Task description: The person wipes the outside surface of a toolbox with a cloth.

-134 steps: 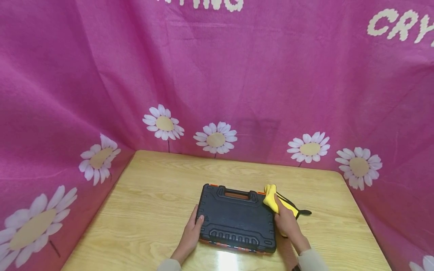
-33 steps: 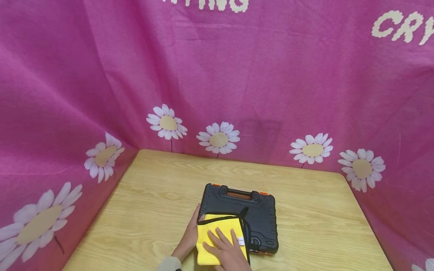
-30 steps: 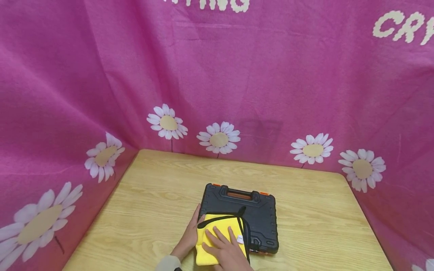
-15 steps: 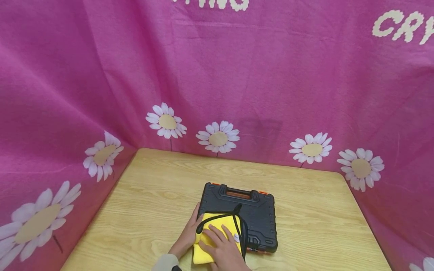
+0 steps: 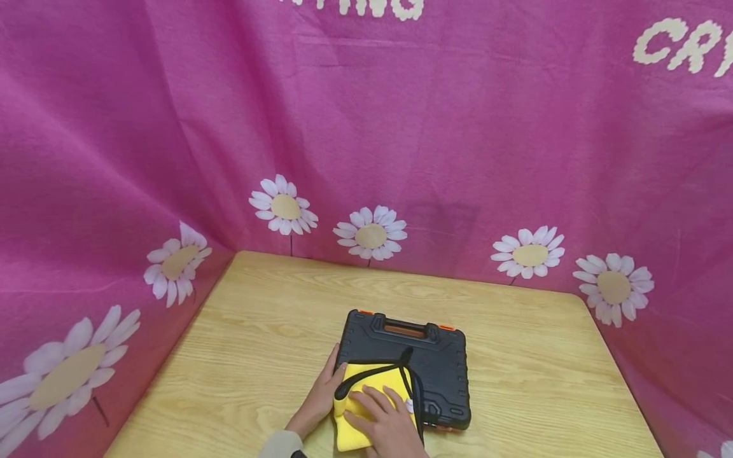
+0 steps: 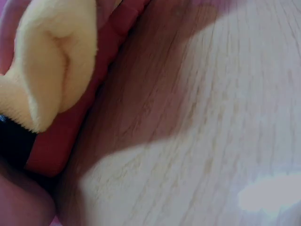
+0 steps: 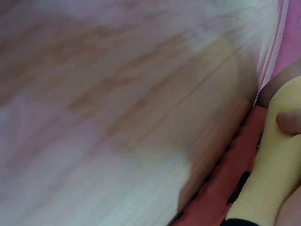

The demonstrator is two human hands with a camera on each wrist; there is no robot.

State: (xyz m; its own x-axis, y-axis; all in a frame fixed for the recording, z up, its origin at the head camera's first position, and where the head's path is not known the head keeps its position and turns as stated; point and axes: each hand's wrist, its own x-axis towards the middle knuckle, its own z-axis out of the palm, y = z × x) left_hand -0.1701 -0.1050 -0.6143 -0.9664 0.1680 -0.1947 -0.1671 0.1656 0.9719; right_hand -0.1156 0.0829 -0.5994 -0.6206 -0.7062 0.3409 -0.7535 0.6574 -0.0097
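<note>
A black plastic tool case point(image 5: 435, 362) with orange latches lies flat on the wooden table point(image 5: 258, 331). A yellow cloth point(image 5: 366, 385) with black trim covers the case's near left part. My right hand point(image 5: 380, 413) presses flat on the cloth, fingers spread. My left hand point(image 5: 328, 387) rests against the case's left edge, thumb on top. In the left wrist view the yellow cloth point(image 6: 51, 61) bulges over the case's orange rim point(image 6: 70, 132). The right wrist view shows the cloth point(image 7: 275, 174), a fingertip point(image 7: 289, 121) on it and the orange rim point(image 7: 225, 193).
Pink fabric with white daisies point(image 5: 372, 232) hangs close behind the table and down both its sides. Bare wood point(image 5: 544, 356) lies to the right of the case, behind it and to its left.
The right hand carried the cloth from the case's right side onto its near left part. Over the last second hand and cloth shift in small strokes there. The left hand stays put.
</note>
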